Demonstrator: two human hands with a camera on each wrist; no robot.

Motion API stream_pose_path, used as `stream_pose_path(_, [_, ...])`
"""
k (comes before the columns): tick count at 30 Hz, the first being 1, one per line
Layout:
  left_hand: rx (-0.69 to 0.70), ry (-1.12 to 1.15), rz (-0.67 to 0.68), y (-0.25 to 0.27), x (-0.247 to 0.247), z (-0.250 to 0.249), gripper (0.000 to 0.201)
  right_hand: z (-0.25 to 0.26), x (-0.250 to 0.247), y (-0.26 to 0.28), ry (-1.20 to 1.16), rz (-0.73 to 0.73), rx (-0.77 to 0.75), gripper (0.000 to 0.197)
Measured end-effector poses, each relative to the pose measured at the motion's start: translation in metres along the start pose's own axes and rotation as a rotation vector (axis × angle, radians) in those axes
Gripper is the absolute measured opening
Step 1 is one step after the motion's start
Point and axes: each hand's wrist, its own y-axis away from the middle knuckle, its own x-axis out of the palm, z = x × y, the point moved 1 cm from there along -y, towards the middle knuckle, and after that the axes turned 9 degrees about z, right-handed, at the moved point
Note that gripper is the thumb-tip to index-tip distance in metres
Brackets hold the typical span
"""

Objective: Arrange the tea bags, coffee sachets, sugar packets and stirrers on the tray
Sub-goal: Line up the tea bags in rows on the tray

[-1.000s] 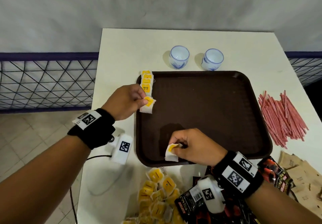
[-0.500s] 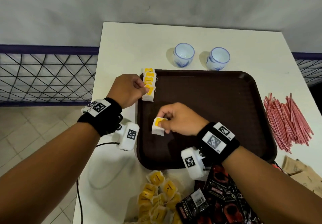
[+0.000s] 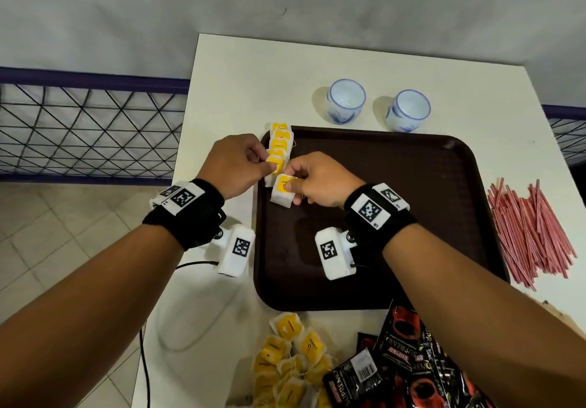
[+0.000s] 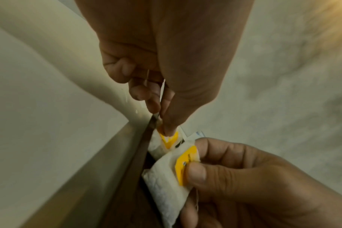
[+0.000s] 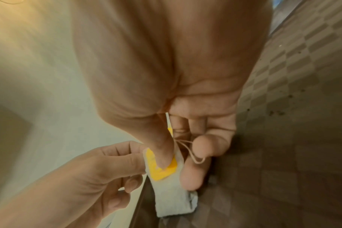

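Two hands meet at the tray's (image 3: 412,217) left rim, mid white tabletop (image 3: 253,74): left hand (image 3: 234,163) pinching the row's nearest tea bag (image 3: 275,166), right hand (image 3: 320,182) pinching another tea bag (image 3: 282,192); tiled floor (image 3: 63,233) left.

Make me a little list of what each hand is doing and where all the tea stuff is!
left hand: pinches last yellow-tagged tea bag of the row on the dark brown plastic tray
right hand: pinches another white tea bag, next in line
red stirrers: on white table, right of tray
black coffee sachets: near edge, off tray
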Motion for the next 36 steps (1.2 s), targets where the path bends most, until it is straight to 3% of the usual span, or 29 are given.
stream_pose_path(7, [0.071,0.032,-0.028,0.005,-0.002,0.001,0.026,0.003,0.001,0.004,-0.033,0.017,-0.005,0.007])
stream_pose_path(14, [0.155,-0.049,0.044,0.006,0.0,-0.002,0.023,0.005,0.006,0.001,-0.058,-0.003,-0.007,0.007])
stream_pose_path(20, [0.148,-0.042,0.048,0.007,0.002,0.002,0.021,0.006,0.012,-0.005,-0.119,-0.073,-0.007,0.005])
stream_pose_path(27, [0.152,0.021,-0.005,0.011,0.002,0.004,0.02,0.007,0.014,-0.007,-0.175,-0.189,0.02,0.021])
stream_pose_path(33, [0.091,0.086,-0.035,0.019,0.0,0.005,0.018,0.006,0.015,-0.01,-0.189,-0.258,0.057,0.034])
stream_pose_path(36, [0.053,0.096,-0.056,0.035,-0.004,0.006,0.019,0.005,0.014,-0.011,-0.183,-0.273,0.073,0.029])
